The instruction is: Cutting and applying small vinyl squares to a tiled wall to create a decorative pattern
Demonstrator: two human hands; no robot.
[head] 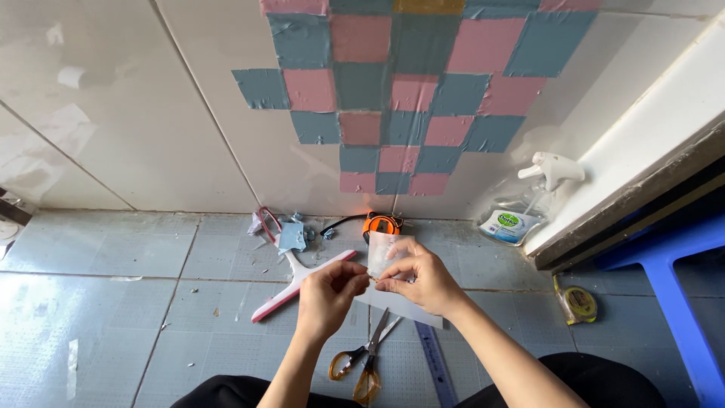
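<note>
Pinching one corner of a translucent sheet (384, 261), the left hand (326, 291) and right hand (423, 278) meet fingertip to fingertip. Sheet sits between both hands, above the scissors (365, 363) on the floor (113, 302), squeegee (298, 283) just left.

A clear spray bottle (532, 200) lies tilted on the floor at the foot of the wall, by the white ledge. Its trigger head is white. On its front sits a label (507, 224), white with blue edging and a green patch.
</note>
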